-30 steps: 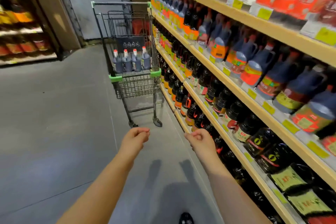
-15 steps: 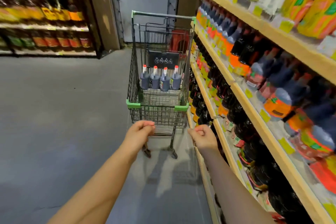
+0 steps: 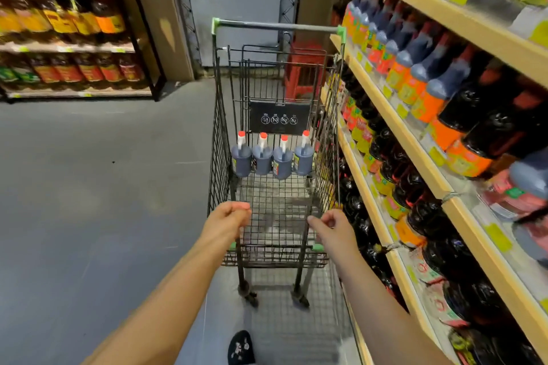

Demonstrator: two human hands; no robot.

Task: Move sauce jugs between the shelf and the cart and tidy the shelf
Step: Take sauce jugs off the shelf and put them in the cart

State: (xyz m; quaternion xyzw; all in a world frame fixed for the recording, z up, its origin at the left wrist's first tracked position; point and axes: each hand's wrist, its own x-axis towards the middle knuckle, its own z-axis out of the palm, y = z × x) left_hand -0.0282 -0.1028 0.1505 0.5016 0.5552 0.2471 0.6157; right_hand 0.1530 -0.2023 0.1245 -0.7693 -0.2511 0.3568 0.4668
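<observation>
A black wire shopping cart (image 3: 218, 127) with green corner caps stands in the aisle right in front of me, close against the right-hand shelf (image 3: 415, 151). Several dark sauce jugs (image 3: 262, 158) with white necks and red caps stand in a row at the far end of its basket. My left hand (image 3: 228, 218) and my right hand (image 3: 332, 227) hover just above the cart's near rim, fingers curled in, with nothing in them. The shelf is packed with dark jugs and orange-labelled bottles (image 3: 415, 83) on several levels.
Another stocked shelf unit (image 3: 68, 47) stands at the far left across the grey floor. A red crate (image 3: 302, 68) sits behind the cart near a grey wall. My dark shoe (image 3: 241, 347) shows at the bottom, by the cart's wheels.
I have walked up to the cart: it went from a few steps ahead to directly under my hands. Both hands stayed curled and held nothing throughout.
</observation>
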